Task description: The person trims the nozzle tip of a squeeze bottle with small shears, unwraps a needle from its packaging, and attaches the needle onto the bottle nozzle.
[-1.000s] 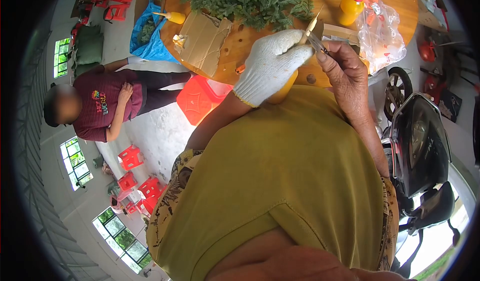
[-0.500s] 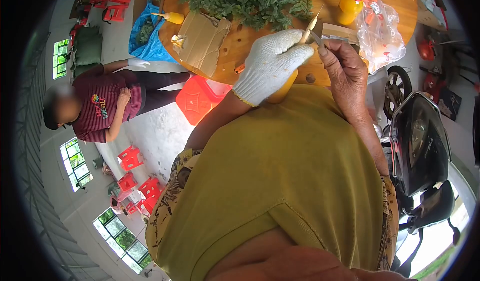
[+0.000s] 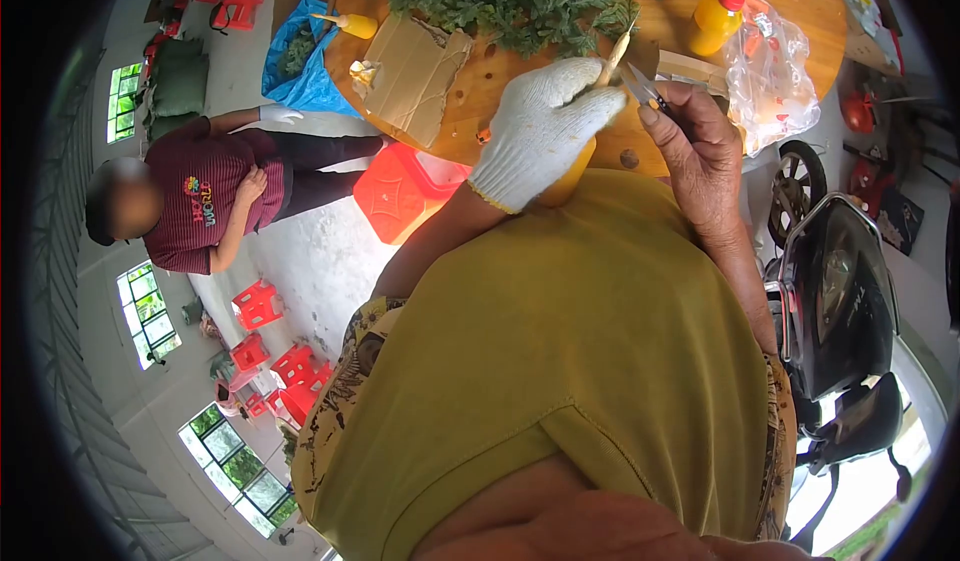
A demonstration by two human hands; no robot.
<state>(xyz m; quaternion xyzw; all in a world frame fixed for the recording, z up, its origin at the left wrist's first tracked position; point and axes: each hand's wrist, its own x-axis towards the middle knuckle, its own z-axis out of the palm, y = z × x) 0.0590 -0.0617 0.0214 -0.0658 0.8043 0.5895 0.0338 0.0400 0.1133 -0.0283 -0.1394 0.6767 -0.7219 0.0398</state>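
My left hand (image 3: 545,126), in a white knitted glove, is closed around a yellow squeeze bottle (image 3: 572,173). The bottle's pale pointed nozzle (image 3: 617,53) sticks up past the thumb, and most of its body is hidden behind the glove. Bare and pinched, my right hand (image 3: 697,146) holds small scissors (image 3: 642,85) with dark handles. Their blades are spread and point toward the nozzle, a little apart from it. Beyond both hands a heap of green artificial foliage (image 3: 510,1) lies on the wooden table (image 3: 480,86).
Flat cardboard (image 3: 415,76), a second yellow nozzle bottle (image 3: 352,26), a red-capped bottle (image 3: 717,21) and a clear plastic bag (image 3: 770,71) lie on the table. A blue bag (image 3: 300,66) hangs at its left. A person (image 3: 215,191) stands left, near a red stool (image 3: 400,191). A motorbike (image 3: 840,281) is at right.
The scissors have shifted slightly away from the nozzle, and both blades now show spread. My left hand stays nearly still on the bottle. The whole view has shifted slightly.
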